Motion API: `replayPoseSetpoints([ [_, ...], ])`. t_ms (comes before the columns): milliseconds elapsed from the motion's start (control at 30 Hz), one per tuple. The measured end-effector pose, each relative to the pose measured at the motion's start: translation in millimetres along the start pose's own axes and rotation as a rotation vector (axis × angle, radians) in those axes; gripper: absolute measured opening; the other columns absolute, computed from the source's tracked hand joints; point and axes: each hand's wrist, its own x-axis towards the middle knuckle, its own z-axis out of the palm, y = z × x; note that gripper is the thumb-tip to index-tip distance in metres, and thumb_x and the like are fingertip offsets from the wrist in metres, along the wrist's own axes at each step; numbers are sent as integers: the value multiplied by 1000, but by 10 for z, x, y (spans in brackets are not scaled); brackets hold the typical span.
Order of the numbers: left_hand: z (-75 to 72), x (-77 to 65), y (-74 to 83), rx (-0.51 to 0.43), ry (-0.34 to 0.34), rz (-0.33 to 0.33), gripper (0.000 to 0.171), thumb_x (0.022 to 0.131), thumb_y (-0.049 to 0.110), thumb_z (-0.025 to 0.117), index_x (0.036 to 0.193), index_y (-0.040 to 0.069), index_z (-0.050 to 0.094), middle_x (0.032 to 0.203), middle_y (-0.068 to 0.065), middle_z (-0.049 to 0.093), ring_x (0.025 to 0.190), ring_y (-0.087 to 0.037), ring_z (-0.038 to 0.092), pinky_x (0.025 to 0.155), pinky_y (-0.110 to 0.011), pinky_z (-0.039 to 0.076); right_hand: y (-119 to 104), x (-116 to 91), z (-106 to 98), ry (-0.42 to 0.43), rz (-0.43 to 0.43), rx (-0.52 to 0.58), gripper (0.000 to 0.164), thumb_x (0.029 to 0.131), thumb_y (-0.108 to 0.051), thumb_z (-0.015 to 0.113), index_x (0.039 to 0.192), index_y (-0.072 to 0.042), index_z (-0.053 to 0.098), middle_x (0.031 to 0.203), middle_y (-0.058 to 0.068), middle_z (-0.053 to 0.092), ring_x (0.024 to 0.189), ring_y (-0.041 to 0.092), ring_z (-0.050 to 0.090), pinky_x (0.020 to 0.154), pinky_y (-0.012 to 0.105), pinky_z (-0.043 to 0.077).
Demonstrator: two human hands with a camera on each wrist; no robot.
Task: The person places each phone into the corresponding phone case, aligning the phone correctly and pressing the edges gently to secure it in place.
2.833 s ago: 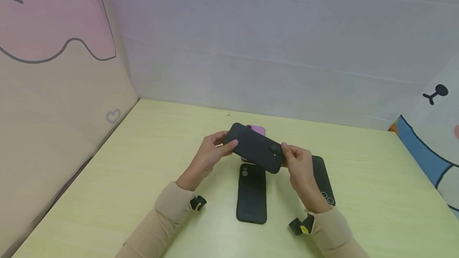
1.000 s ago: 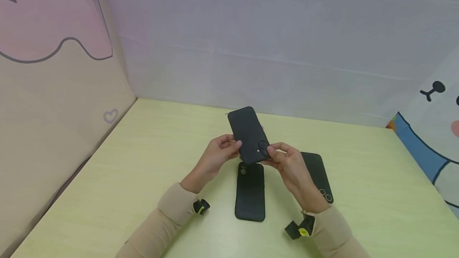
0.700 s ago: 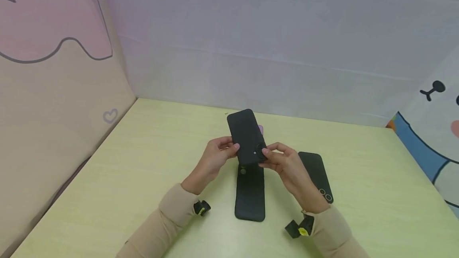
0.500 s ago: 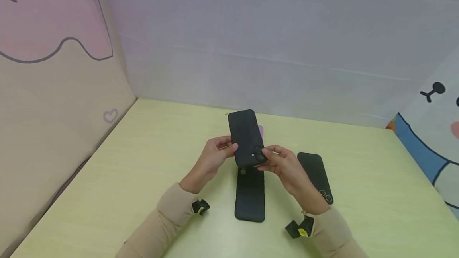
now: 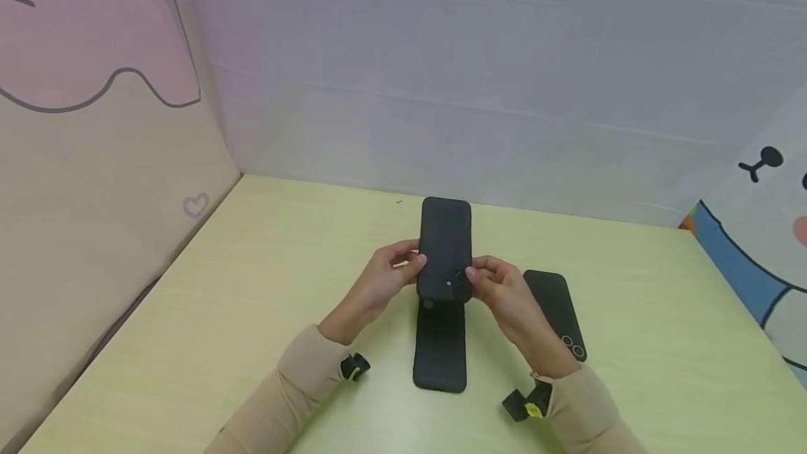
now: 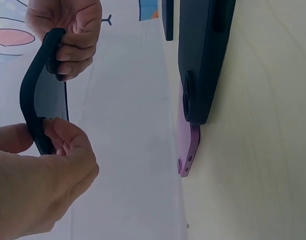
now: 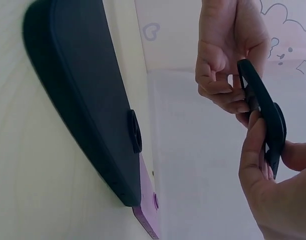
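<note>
Both hands hold a black phone case up over the table, its camera end toward the body. My left hand pinches the left edge, thumb on the back face. On the right edge, by the camera opening, my right hand pinches with thumb and fingers. The left wrist view shows the case looking bowed, with fingers behind it. Below it a black-cased phone lies on the table, its upper end overlapped in the head view. A pink phone lies beyond that one, hidden from the head view.
Another black phone with two ringed lenses lies right of the middle, partly behind the right forearm. The pale yellow table meets a grey-white cloth wall at the back. A printed cloth hangs at the left.
The phone case was slanted across, then turned nearly straight with its camera end toward the body. Lately it has shifted slightly right, covering the pink phone. Both hands have kept hold of it.
</note>
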Motion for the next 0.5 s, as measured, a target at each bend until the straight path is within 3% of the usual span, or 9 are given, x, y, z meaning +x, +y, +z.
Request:
replayPoseSetpoints([
  [167,19,-8,1,51,-136,1,54,88,15,60,137,15,38,105,-15,57,84,-19,62,85,-34,52,-18,-11,2,83,-11,22,19,94,-7,47,106,7,45,72,-10,59,72,7,58,75,20,49],
  [233,26,-19,4,70,-160,0,56,86,14,62,137,14,38,102,-15,58,86,-24,63,85,-36,52,-31,-14,-4,97,-11,34,19,94,-8,47,106,7,45,73,-10,61,72,6,58,74,19,49],
  [333,36,-42,17,75,-145,-3,55,84,11,64,135,9,41,97,-14,60,89,-29,63,83,-36,52,-42,-15,-13,92,-12,62,18,94,-8,47,105,6,46,74,-9,62,71,6,58,73,18,49],
  [500,32,-48,15,65,-105,-16,53,83,8,64,132,7,45,87,-9,61,84,-27,63,78,-31,52,-29,6,-10,64,-5,140,9,92,-9,50,96,-1,49,77,-6,58,68,7,57,69,20,50],
])
